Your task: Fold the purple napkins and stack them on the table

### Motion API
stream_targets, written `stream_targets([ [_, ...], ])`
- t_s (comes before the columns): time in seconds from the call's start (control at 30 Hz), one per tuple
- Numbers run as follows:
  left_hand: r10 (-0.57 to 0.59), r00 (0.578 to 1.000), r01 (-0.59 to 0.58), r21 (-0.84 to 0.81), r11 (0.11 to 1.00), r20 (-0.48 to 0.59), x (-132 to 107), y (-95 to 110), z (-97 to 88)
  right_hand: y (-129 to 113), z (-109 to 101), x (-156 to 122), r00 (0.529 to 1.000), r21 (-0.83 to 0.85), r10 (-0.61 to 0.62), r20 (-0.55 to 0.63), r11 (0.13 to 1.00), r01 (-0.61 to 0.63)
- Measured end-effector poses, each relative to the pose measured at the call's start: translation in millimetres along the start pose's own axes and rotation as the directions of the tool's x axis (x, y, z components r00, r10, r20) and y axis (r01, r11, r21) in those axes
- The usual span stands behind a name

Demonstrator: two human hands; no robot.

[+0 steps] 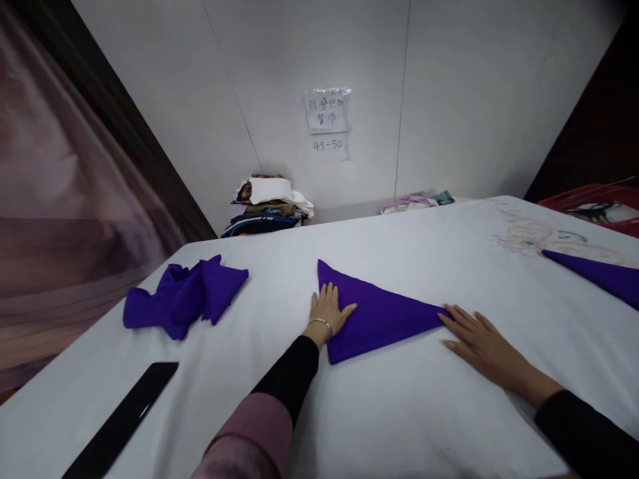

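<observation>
Pale panelled wall (459, 100) w/ 2 paper signs (327, 123); white-covered table (424, 412); pinkish drape (60, 166) at L, prob. curtain.

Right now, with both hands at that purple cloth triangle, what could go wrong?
The purple cloth triangle could wrinkle if the left hand, resting across its short left edge, slid. Its narrow tip might slip free, since the right hand seems to reach it only with fingertips.

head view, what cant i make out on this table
In the head view:
- Folded purple cloth: part of its left edge, hidden by the left hand; right tip, partly covered by the right hand.
- Crumpled purple cloth: inner layers, hidden by its own folds.
- Black slab: near end, cut off by the bottom edge.
</observation>
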State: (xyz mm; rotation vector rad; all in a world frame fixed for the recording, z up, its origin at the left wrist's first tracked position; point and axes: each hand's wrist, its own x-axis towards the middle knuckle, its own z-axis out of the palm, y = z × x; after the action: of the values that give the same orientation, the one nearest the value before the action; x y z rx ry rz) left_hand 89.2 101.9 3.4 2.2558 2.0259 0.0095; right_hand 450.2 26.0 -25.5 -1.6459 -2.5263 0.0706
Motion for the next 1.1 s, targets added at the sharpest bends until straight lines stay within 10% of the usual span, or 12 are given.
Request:
stream_targets([
  [1.1, -0.213, 0.977, 0.213, -0.057, 0.975, 0.013, 153.3, -71.3, -10.5, 2.9, 6.1, -7.3, 1.000, 0.000, -0.008, -0.021, 1.000, 0.008],
])
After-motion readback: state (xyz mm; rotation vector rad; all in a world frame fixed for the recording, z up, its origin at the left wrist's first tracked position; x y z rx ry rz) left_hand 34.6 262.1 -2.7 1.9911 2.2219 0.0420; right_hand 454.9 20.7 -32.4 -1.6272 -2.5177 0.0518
